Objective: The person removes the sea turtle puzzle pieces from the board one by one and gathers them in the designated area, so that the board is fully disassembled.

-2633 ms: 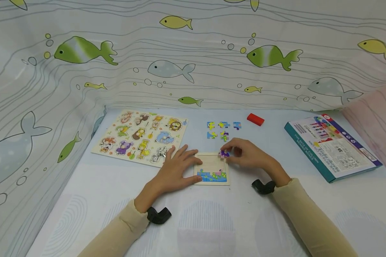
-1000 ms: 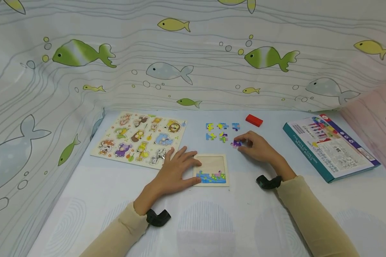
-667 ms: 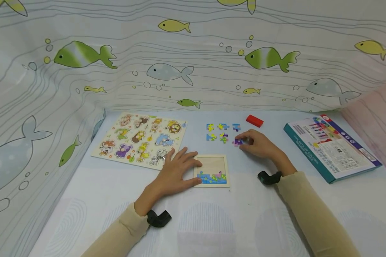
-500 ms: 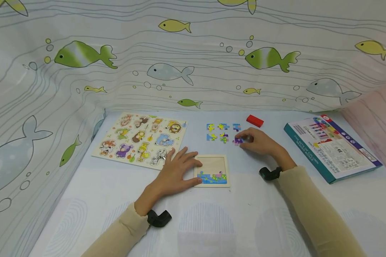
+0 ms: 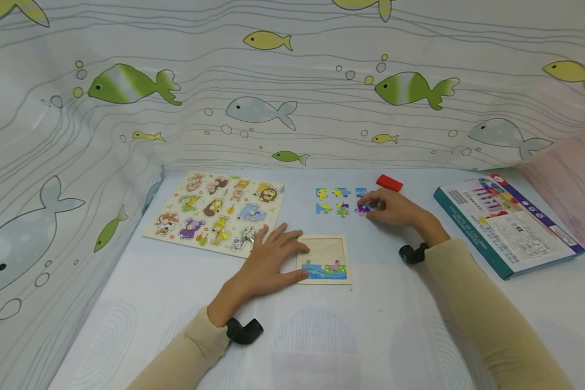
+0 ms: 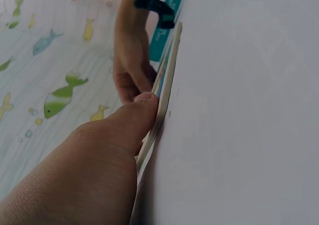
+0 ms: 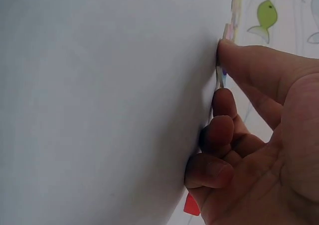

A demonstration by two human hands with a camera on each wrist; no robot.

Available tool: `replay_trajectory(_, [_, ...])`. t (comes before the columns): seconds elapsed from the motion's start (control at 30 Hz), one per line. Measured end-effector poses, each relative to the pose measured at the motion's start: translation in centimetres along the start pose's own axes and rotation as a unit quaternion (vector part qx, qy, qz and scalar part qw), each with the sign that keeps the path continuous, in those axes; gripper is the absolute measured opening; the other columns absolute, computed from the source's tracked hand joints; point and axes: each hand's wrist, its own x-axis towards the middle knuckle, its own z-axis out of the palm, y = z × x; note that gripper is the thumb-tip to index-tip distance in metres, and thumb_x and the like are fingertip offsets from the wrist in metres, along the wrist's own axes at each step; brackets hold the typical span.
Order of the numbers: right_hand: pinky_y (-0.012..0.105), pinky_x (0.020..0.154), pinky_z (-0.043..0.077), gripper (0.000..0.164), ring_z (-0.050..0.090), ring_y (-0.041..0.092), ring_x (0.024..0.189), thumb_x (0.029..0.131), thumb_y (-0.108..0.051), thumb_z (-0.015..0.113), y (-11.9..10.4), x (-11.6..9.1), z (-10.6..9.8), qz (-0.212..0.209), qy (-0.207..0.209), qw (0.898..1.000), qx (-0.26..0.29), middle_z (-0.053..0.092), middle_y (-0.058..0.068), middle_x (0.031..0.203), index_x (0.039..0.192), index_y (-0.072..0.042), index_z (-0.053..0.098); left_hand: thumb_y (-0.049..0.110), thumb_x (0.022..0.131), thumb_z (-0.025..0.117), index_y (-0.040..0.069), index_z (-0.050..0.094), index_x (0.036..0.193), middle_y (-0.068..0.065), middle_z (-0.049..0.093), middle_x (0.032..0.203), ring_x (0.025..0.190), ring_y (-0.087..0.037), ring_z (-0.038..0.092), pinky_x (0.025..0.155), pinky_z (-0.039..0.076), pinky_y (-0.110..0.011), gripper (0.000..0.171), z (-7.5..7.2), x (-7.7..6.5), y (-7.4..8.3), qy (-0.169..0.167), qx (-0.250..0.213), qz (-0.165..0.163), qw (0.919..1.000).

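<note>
My left hand [image 5: 273, 262] rests with spread fingers on the left side of a small wooden puzzle frame [image 5: 325, 249]; its thumb [image 6: 145, 105] lies on the near edge. Joined blue, green and pink pieces [image 5: 324, 271] fill the frame's lower part, and bare wood shows above. My right hand [image 5: 395, 208] pinches a purple jigsaw piece [image 5: 362, 209] between thumb and forefinger, at the right end of the lower row of loose pieces. In the right wrist view only the thin edge of this jigsaw piece [image 7: 222, 76] shows. Several loose jigsaw pieces [image 5: 323, 208] lie in two rows beside it.
An animal puzzle board [image 5: 214, 211] lies behind the left hand, slightly overlapped by its fingers. A red block [image 5: 389, 182] lies behind the right hand. A teal and white box [image 5: 509, 225] stands flat at the right. Fish-printed cloth [image 5: 322, 108] rises behind the table.
My right hand has carried the purple jigsaw piece from the frame's upper right corner back and right to the loose rows, then nudged it slightly away. The left hand stays on the frame.
</note>
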Motion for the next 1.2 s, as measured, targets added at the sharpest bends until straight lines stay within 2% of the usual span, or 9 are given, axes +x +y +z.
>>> replay_trajectory(0.17, [0.032, 0.082, 0.049, 0.035, 0.054, 0.026, 0.099, 0.093, -0.012, 0.073, 0.2, 0.3, 0.0, 0.0, 0.005, 1.0, -0.006, 0.063, 0.013, 0.11, 0.127, -0.012, 0.069, 0.06, 0.091, 0.064, 0.034, 0.063, 0.129, 0.001, 0.048, 0.157, 0.154, -0.038, 0.029, 0.121, 0.008, -0.067, 0.046, 0.0, 0.2, 0.1, 0.002, 0.0, 0.003, 1.0])
replay_trajectory(0.43, [0.032, 0.083, 0.049, 0.037, 0.054, 0.026, 0.101, 0.093, -0.017, 0.073, 0.7, 0.3, 0.0, 0.008, 0.006, 1.0, -0.014, 0.062, 0.011, 0.113, 0.13, -0.016, 0.068, 0.062, 0.09, 0.063, 0.034, 0.063, 0.13, 0.003, 0.047, 0.158, 0.156, -0.035, 0.027, 0.122, 0.007, -0.066, 0.048, 0.0, 0.4, 0.2, -0.01, 0.002, -0.004, 0.9999])
replay_trajectory(0.73, [0.042, 0.09, 0.053, 0.044, 0.056, 0.033, 0.111, 0.097, -0.023, 0.068, 0.1, -1.1, -0.2, 0.055, 0.016, 0.998, 0.033, 0.06, 0.016, 0.127, 0.139, -0.014, 0.06, 0.062, 0.091, 0.063, 0.036, 0.062, 0.13, 0.004, 0.045, 0.159, 0.156, -0.034, 0.026, 0.122, 0.006, -0.065, 0.047, 0.2, 0.5, 0.1, -0.011, 0.001, -0.005, 0.9999])
replay_trajectory(0.93, [0.034, 0.082, 0.052, 0.04, 0.055, 0.031, 0.107, 0.098, -0.024, 0.066, -0.8, -1.5, 0.3, 0.063, 0.055, 0.996, 0.043, 0.061, 0.016, 0.122, 0.136, -0.013, 0.062, 0.063, 0.091, 0.062, 0.036, 0.062, 0.13, 0.004, 0.046, 0.159, 0.156, -0.034, 0.026, 0.122, 0.007, -0.065, 0.048, 0.1, 0.5, 0.1, -0.009, 0.006, -0.005, 0.9999])
replay_trajectory(1.03, [0.031, 0.08, 0.05, 0.038, 0.054, 0.03, 0.105, 0.098, -0.023, 0.066, -1.0, -1.5, 0.7, 0.057, 0.062, 0.996, 0.035, 0.061, 0.015, 0.119, 0.134, -0.011, 0.063, 0.064, 0.091, 0.062, 0.036, 0.062, 0.13, 0.004, 0.046, 0.159, 0.156, -0.034, 0.027, 0.122, 0.007, -0.065, 0.048, -0.1, 0.4, 0.1, -0.01, 0.007, -0.007, 0.9999])
replay_trajectory(1.2, [0.032, 0.079, 0.05, 0.033, 0.054, 0.03, 0.102, 0.096, -0.02, 0.069, -1.1, -1.5, 1.2, 0.061, 0.065, 0.996, 0.016, 0.061, 0.015, 0.114, 0.127, -0.009, 0.067, 0.064, 0.091, 0.061, 0.036, 0.062, 0.131, 0.004, 0.045, 0.16, 0.156, -0.034, 0.026, 0.122, 0.007, -0.064, 0.049, -0.2, 0.2, 0.0, -0.016, 0.006, -0.011, 0.9998])
